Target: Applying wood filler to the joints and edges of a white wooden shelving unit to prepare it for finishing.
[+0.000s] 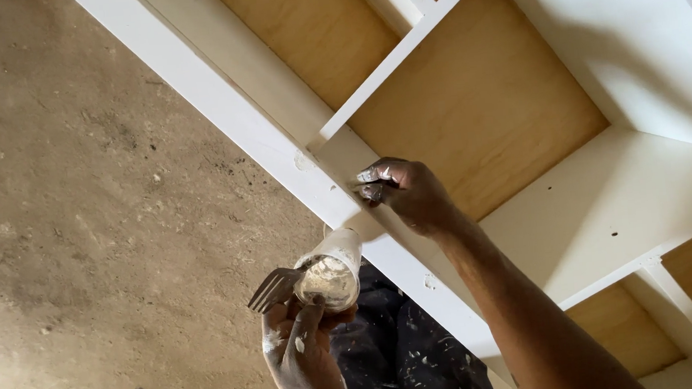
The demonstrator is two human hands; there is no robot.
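Left hand (301, 353): grip closed around cup (331, 267) and fork (275, 288), below frame (275, 142). Right hand (408, 193): fingertips pressed on frame, apparently holding nothing.

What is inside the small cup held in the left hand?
The cup in the left hand holds a whitish paste coating its inside. A fork is held alongside it. The cup's depth is hidden.
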